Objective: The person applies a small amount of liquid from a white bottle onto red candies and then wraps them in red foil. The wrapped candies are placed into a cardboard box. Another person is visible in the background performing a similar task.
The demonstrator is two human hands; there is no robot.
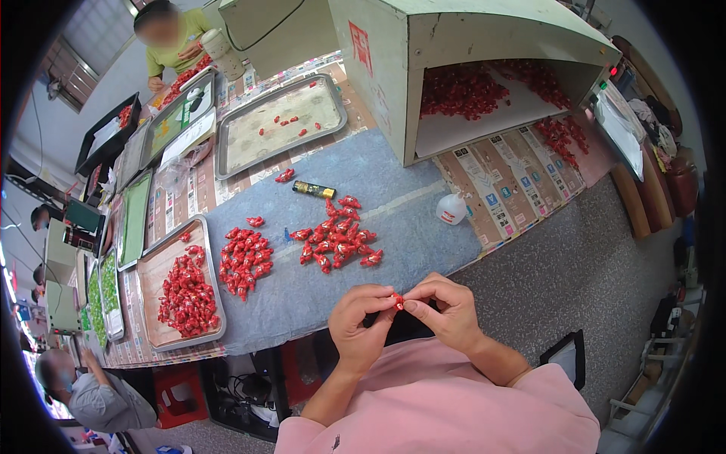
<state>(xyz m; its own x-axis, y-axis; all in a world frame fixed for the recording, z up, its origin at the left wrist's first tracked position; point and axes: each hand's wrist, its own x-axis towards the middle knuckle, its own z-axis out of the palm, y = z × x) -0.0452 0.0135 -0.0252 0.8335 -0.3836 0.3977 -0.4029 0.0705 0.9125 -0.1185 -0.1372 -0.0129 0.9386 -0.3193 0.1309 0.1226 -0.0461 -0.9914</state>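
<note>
Between my fingertips, just past the table's near edge, is a small red painted piece (398, 303) with a light spot on it; its exact kind is too small to tell. My left hand (361, 321) pinches it from the left. From the right, my right hand (445, 312) grips it with thumb and forefinger. On the blue cloth (302, 306) beyond my hands lie two loose heaps of similar red pieces, a right heap (336, 238) and a left heap (246, 259). A black-and-gold cylinder (314, 189) lies behind the right heap, beside a single red piece (284, 175).
At left, a metal tray (219, 318) holds many red pieces; a second tray (333, 94) at the back has several. A large metal hood (382, 98) covers more pieces at right. A small white bottle (452, 208) stands near the right edge. Other people sit at the far left.
</note>
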